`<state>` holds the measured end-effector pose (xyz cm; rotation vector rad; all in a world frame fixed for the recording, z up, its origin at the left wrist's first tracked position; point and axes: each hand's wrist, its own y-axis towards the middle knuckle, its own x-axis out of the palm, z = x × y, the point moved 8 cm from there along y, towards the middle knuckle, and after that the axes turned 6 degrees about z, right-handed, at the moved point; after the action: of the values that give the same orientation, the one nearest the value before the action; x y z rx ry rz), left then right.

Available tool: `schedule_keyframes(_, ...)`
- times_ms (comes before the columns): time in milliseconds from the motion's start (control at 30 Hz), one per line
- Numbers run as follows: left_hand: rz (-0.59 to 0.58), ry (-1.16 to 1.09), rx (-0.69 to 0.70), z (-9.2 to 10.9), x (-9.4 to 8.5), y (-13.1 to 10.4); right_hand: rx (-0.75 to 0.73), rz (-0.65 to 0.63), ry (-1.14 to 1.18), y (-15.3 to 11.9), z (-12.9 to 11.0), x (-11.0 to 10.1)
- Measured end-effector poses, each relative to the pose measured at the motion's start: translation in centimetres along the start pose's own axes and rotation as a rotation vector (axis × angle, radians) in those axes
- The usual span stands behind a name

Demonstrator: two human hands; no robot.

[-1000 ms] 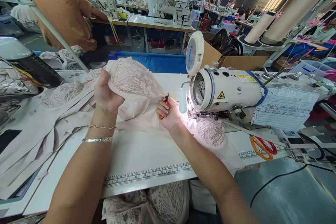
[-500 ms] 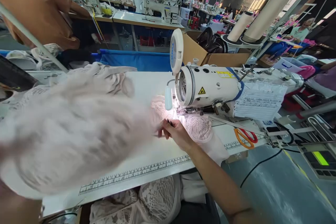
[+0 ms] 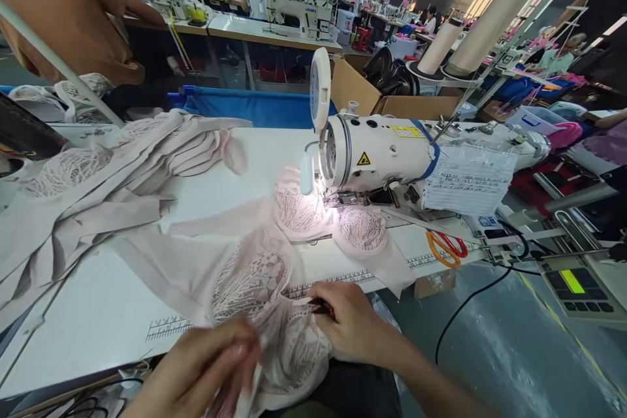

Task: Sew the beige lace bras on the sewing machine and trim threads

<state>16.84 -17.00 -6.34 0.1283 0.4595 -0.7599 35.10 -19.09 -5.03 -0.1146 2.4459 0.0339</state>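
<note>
A pale pink lace bra [image 3: 249, 277] lies across the table's front edge, one cup hanging over it. My right hand [image 3: 350, 323] is closed on the bra's upper edge between the cups; a small dark object [image 3: 321, 305], too hidden to name, shows in its fingers. At the front, my left hand [image 3: 210, 366] is curled and slightly blurred, its fingers closed at a pale edge of the same bra. A second lace bra [image 3: 301, 209] lies under the lit needle area of the white sewing machine [image 3: 377, 150], apart from both hands.
A heap of pale bras [image 3: 117, 163] covers the table's left side. Orange-handled scissors [image 3: 443, 249] and red-handled ones lie at the right end. Behind the machine stand a cardboard box [image 3: 357, 88] and thread cones [image 3: 441, 46]. A person in brown [image 3: 68, 19] is at the back left.
The blurred garment at the left has come down to the table's front edge. My right hand has moved from beside the machine toward me, onto that bra. My left hand has come into view.
</note>
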Motion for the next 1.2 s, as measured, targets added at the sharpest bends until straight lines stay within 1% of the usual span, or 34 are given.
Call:
schedule_keyframes(33,0.104,0.106,0.047,0.8,-1.0,1.5,-0.042,0.017,0.004,-0.5,-0.3,0.0)
schedule_keyframes(67,0.122,0.225,0.119,1.7,-1.1,3.0,-0.083,0.026,0.013,-1.1,-0.5,0.1)
schedule_keyframes(100,0.075,0.333,0.204,2.5,-0.6,4.3,-0.124,0.021,0.022,-1.5,-0.7,0.2)
schedule_keyframes(133,-0.009,0.413,0.304,3.4,0.2,5.3,-0.165,0.0,0.032,-2.0,-0.9,0.3)
schedule_keyframes(200,-0.215,0.493,0.459,4.6,1.6,6.1,-0.245,-0.076,0.042,-2.8,-1.2,0.2)
schedule_keyframes(233,-0.292,0.499,0.509,5.1,1.8,6.1,-0.285,-0.12,0.044,-3.1,-1.3,0.0)
schedule_keyframes(267,-0.356,0.488,0.533,5.6,1.7,5.9,-0.324,-0.16,0.051,-3.4,-1.6,-0.4)
schedule_keyframes(333,-0.476,0.41,0.522,6.4,1.3,5.1,-0.366,-0.226,0.093,-3.8,-1.9,-1.3)
schedule_keyframes(400,-0.581,0.276,0.445,6.6,1.0,4.3,-0.354,-0.283,0.162,-3.9,-2.1,-2.0)
schedule_keyframes(433,-0.611,0.209,0.376,6.4,1.0,4.0,-0.33,-0.31,0.197,-3.8,-2.0,-2.2)
schedule_keyframes(467,-0.613,0.144,0.298,5.9,0.9,3.9,-0.299,-0.33,0.224,-3.7,-1.8,-2.3)
schedule_keyframes(533,-0.55,-0.002,0.143,4.5,0.9,4.0,-0.223,-0.344,0.247,-3.2,-1.0,-2.6)
schedule_keyframes(633,-0.353,-0.262,-0.061,2.2,0.6,4.4,-0.103,-0.321,0.282,-2.5,0.6,-3.0)
schedule_keyframes(700,-0.214,-0.412,-0.189,0.7,0.6,4.5,-0.018,-0.314,0.374,-2.1,1.7,-3.2)
schedule_keyframes(733,-0.153,-0.472,-0.229,0.2,0.7,4.5,0.025,-0.308,0.435,-1.9,2.2,-3.2)
schedule_keyframes(800,-0.063,-0.587,-0.254,-0.2,1.1,4.6,0.102,-0.274,0.558,-1.7,3.1,-3.1)
schedule_keyframes(867,-0.018,-0.712,-0.236,-0.3,1.7,4.8,0.164,-0.212,0.673,-1.5,4.0,-2.9)
schedule_keyframes(933,-0.022,-0.834,-0.235,-0.5,2.6,5.0,0.22,-0.159,0.793,-1.5,4.7,-2.3)
schedule_keyframes(1000,-0.056,-0.91,-0.239,-0.6,3.5,5.2,0.254,-0.138,0.909,-1.5,5.1,-1.6)
schedule_keyframes(1100,-0.085,-0.926,-0.209,-0.2,3.9,5.3,0.263,-0.169,1.028,-1.4,5.2,-0.5)
schedule_keyframes(1200,-0.107,-0.89,-0.161,0.5,3.7,5.4,0.255,-0.219,1.066,-1.5,5.2,0.2)
